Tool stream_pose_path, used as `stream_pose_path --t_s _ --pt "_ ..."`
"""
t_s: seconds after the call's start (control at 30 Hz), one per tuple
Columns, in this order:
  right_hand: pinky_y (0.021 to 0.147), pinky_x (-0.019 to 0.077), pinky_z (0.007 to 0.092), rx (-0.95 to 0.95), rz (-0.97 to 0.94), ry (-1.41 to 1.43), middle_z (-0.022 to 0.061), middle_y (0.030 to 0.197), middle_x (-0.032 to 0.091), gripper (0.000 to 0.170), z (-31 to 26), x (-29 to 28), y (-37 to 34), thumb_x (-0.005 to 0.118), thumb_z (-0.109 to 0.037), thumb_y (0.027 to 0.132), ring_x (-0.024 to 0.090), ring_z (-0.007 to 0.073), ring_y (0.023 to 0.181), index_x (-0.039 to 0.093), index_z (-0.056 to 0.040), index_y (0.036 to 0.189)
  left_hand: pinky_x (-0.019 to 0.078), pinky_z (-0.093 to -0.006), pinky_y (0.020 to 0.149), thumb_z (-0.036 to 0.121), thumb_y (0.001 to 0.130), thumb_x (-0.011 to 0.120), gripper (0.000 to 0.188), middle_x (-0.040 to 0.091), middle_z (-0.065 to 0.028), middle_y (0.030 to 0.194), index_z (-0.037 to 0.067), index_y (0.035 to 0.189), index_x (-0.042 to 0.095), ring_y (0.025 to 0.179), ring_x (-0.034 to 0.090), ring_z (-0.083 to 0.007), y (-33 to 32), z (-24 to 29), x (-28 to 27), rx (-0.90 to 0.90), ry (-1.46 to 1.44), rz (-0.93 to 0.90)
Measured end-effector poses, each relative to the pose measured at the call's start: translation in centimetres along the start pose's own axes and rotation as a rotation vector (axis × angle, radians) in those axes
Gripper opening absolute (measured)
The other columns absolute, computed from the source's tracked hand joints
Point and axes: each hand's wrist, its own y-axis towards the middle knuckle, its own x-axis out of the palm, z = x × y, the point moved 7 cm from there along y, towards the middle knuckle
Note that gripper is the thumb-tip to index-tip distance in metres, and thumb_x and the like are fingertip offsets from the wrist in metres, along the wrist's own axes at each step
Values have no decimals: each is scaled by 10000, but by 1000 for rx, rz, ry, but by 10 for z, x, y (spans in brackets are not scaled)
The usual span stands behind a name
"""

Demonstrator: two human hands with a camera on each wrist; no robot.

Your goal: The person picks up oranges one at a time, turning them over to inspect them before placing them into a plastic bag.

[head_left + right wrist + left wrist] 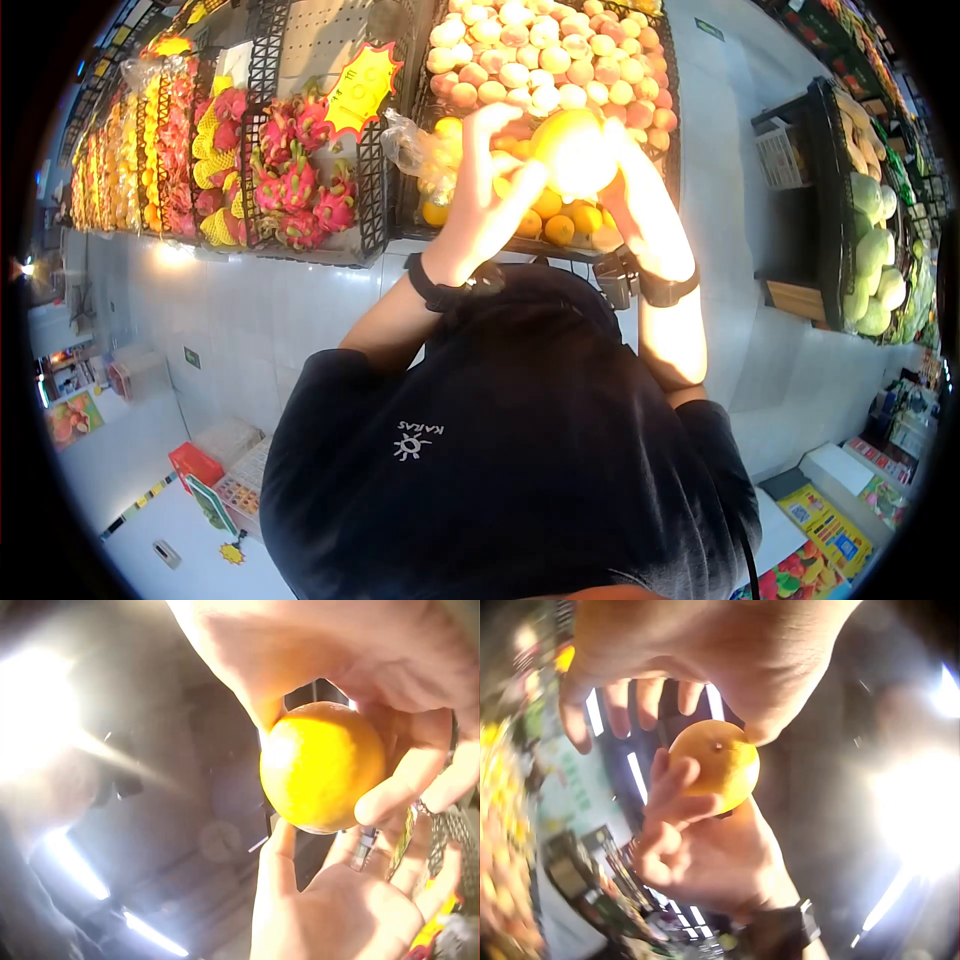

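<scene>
An orange (322,769) is held in the right hand (640,190), its thumb on one side and fingers curled on the other. In the head view bright light washes out much of the orange (575,150). My left hand (490,200) is beside it, fingers spread and relaxed, palm toward the fruit. The left wrist view puts the left thumb tip right at the rind of the orange (712,761), while the other left fingers stand apart from it. Below both hands lie more oranges (560,228) in a black crate, partly hidden by the hands.
Peaches (550,50) fill the far part of the display, with a plastic bag (410,150) at its left edge. Dragon fruit (300,190) sits in crates to the left, under a yellow price sign (362,92). Green melons (872,260) occupy a stand on the right.
</scene>
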Motion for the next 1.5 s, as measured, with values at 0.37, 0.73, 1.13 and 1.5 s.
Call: stream_pose_path --t_s 0.37,0.73,1.13,1.5 --pt "979 590 401 -633 -256 -1253 143 1378 625 767 5 56 -5 916 -248 817 662 282 1196 520 -75 1451 550 -458 1033 182 653 960 806 615 -162 1369 79 1377 623 1256 619 -367 9 88 4 540 595 -91" --pt "1147 461 362 -613 220 -462 122 1475 591 451 -7 23 3 591 -83 1044 559 217 1360 547 -20 1488 575 -336 981 120 947 773 434 703 -136 1264 -43 1324 630 1127 701 -211 25 50 -4 -203 -281 -134" --pt "1189 448 404 -680 45 -514 145 1590 482 853 8 8 -9 859 -87 877 490 266 1455 415 -36 1604 342 -717 1167 529 1077 535 627 549 -115 1560 112 1544 502 1417 523 -276 -8 -44 30 -1029 -1216 -483" --pt "1019 545 457 -410 926 -1354 210 1233 603 698 127 -292 36 909 -232 694 629 385 1162 674 -195 1351 515 -504 982 418 854 806 597 721 -156 1266 110 1352 691 1191 651 -363 -45 -308 -23 -113 898 -392"
